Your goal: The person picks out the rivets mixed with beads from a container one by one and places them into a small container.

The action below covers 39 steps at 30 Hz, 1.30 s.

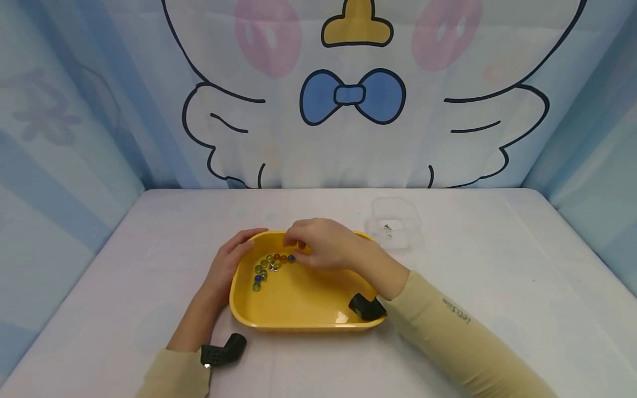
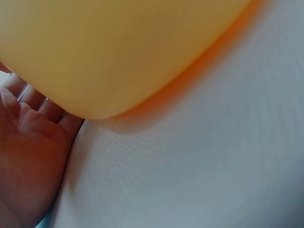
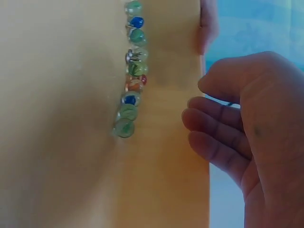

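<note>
Holding the yellow tray [image 1: 303,309] steady at its left edge, the left hand [image 1: 226,265] lies with its palm against the outer wall and its fingertips curling over the upper left rim; the left wrist view shows only the palm pressed to the tray's underside corner on the white table [image 1: 497,287], so the grip looks like a light clasp on the rim, not a pinch. The right hand [image 1: 323,243] hovers inside the tray near its far wall, fingers bent and drawn together above the right end of the marbles [image 1: 271,264]. In the right wrist view the thumb and forefinger tips sit close and a thin dark sliver shows between them, but whether they pinch something cannot be told. The marbles, green, blue and one orange-red, lie in a curved row in the upper left part of the tray floor, touching one another, and a small metal pin [image 3: 131,56] lies among them midway along the row. To the right of the tray, in the centre right of the head frame, stands a clear box [image 1: 395,224] with two small metal bits [image 1: 387,228] inside it. Judging by this, a picking-out of metal pieces from among the marbles seems partly done: a couple rest in the box, at least one is left in the row, and all marbles remain in the tray.
</note>
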Tool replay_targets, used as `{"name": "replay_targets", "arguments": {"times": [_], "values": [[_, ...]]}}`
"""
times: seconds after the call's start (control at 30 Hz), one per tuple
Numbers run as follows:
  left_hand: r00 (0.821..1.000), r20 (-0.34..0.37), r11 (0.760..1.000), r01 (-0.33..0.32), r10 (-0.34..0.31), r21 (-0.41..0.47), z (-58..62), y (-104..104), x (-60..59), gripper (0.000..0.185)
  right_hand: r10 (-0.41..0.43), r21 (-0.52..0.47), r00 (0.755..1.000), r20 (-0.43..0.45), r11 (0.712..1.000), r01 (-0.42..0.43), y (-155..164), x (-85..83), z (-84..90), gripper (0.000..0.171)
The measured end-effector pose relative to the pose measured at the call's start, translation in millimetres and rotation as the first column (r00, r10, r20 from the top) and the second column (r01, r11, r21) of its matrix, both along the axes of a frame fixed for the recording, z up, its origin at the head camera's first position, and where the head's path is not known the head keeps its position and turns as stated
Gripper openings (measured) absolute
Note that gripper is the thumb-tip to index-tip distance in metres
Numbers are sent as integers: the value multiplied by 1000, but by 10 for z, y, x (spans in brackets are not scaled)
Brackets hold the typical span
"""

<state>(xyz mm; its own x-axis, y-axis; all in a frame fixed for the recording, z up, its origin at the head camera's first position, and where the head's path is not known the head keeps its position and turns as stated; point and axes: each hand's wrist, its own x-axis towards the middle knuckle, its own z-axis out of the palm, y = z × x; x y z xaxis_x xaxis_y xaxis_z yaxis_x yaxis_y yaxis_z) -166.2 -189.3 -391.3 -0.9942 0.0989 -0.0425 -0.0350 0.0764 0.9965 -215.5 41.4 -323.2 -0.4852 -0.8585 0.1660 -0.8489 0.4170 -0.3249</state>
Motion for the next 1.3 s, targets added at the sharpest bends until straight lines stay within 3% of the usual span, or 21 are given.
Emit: {"name": "replay_targets", "arguments": {"times": [0.43, 0.67, 1.3], "values": [[1000, -1, 1000, 9, -9, -4, -5, -15, -10, 41, 51, 117, 996, 72, 991, -59, -112, 30, -80, 24], [1000, -7, 1000, 10, -10, -14, -2, -20, -11, 41, 87, 146, 995, 43, 985, -93, -148, 36, -144, 25], [1000, -19, 1000, 19, -19, 0, 4, -17, -13, 41, 88, 253, 994, 60, 962, -100, -241, 50, -244, 32]]}}
